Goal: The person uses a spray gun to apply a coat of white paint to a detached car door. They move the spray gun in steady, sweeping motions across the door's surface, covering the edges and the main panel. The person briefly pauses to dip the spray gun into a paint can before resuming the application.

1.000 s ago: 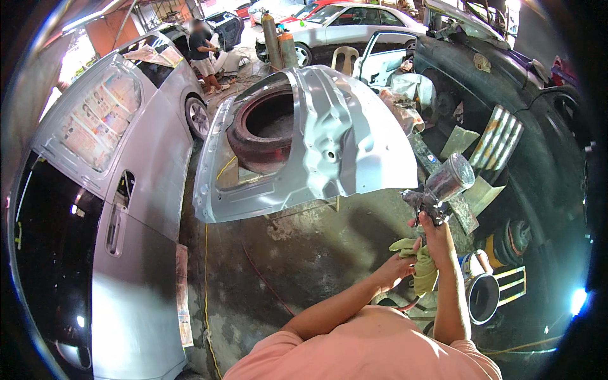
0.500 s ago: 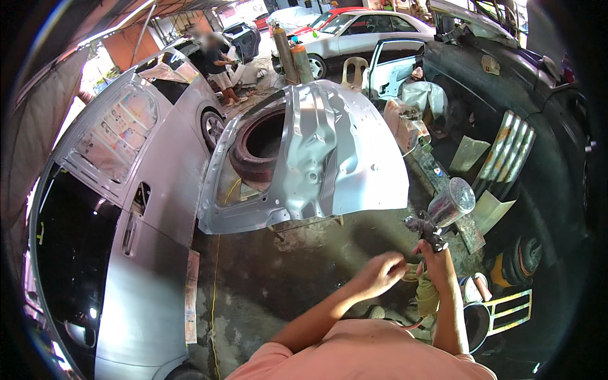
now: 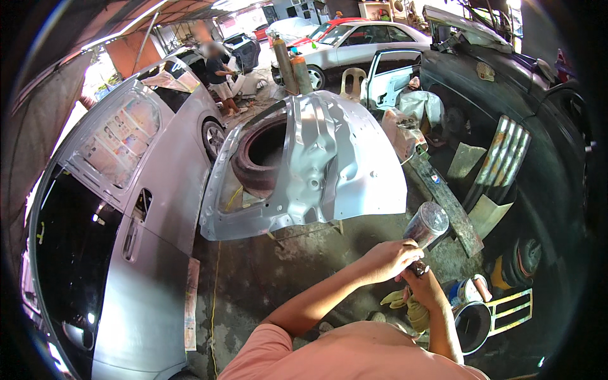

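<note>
A spray gun (image 3: 417,267) with a translucent cup (image 3: 427,225) is in front of me, right of centre, its cup tilted up and away. My right hand (image 3: 425,288) is wrapped round its handle. Closed over the gun's upper part, just below the cup, is my left hand (image 3: 391,260); its fingertips are partly hidden. Beyond both hands a grey-painted car tailgate panel (image 3: 345,180), with a window opening on its left, lies raised on a stand. A tan cloth (image 3: 417,315) shows beneath my right forearm.
A silver van (image 3: 158,253) with paper-masked windows stands along the left, a dark car body (image 3: 538,152) along the right. A worn tyre (image 3: 244,166) shows through the panel's opening. Buckets (image 3: 474,323) and a metal beam (image 3: 446,202) are at right. Another person (image 3: 218,79) works far back.
My left hand has moved right and closed onto the spray gun. The gun and its cup have shifted left and nearer, with my right hand still round the handle.
</note>
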The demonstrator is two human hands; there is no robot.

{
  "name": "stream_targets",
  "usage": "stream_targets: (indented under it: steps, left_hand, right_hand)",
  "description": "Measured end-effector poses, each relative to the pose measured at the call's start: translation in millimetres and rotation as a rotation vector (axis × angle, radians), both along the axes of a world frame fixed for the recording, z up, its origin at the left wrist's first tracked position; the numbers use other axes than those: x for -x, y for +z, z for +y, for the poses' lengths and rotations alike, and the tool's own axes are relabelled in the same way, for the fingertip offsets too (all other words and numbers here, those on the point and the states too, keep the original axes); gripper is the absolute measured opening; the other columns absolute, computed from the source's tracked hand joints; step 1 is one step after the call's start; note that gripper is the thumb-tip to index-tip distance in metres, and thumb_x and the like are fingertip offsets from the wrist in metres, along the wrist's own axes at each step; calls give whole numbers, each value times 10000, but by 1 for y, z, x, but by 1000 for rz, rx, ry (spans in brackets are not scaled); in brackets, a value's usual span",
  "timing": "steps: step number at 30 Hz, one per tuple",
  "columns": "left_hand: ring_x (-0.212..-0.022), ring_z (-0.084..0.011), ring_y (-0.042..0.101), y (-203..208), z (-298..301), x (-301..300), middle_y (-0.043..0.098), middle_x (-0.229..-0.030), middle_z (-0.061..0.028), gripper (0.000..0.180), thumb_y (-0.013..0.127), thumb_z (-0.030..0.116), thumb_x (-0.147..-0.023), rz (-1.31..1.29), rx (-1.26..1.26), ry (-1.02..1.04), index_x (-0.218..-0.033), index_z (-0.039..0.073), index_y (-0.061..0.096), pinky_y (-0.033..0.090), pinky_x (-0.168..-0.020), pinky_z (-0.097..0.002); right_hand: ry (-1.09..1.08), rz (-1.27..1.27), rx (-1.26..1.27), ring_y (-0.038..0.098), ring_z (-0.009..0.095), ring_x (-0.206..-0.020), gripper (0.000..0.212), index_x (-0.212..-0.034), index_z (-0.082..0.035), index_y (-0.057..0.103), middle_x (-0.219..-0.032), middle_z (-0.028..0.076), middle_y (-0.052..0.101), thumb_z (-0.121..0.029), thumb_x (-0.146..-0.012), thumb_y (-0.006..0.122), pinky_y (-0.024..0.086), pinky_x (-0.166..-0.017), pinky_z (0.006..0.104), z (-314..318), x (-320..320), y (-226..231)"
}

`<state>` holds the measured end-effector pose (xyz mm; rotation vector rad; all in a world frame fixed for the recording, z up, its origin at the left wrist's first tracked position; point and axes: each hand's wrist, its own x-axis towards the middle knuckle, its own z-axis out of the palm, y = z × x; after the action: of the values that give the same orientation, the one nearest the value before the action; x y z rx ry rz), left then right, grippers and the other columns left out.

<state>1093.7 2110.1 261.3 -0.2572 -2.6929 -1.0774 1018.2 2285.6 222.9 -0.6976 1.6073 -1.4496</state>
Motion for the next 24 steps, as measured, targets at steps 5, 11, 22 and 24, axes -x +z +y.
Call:
stream_targets:
  steps: [5,11,22,24]
  left_hand:
    - [-1010,-342,665,10,4,-5,677,-1122,-125,190,572,87,-968,-66,-29,-11,-1129,36,658,528,-842,-432]
    - [-979,-335,669,6,1,-8,671,-1111,-126,193,578,89,-969,25,-29,-6,-1139,30,650,528,-826,-432]
    - [-1000,-165,600,-142,23,-45,609,-1110,-56,502,435,555,-1050,-71,-1239,617,-1193,98,586,464,-891,-350]
    - [-1057,-173,598,-144,32,-39,615,-1135,-64,649,389,647,-1027,-227,-1612,489,-1315,81,520,437,-954,-381]
  right_hand:
    - [-17,3,-21,607,148,-531,165,-1065,-8,571,-903,65,652,-165,-1016,570,473,-499,295,3,-5,-2]
    - [-25,13,-46,600,146,-536,187,-1087,-5,570,-898,65,646,-181,-1025,571,476,-493,293,2,-9,1]
    - [-161,66,70,583,135,-559,277,-1171,-3,578,-891,77,655,-250,-1047,571,479,-486,286,-18,-2,23]
    - [-128,56,85,593,129,-606,265,-1106,-7,595,-882,71,659,-265,-1049,574,476,-492,285,-28,0,18]
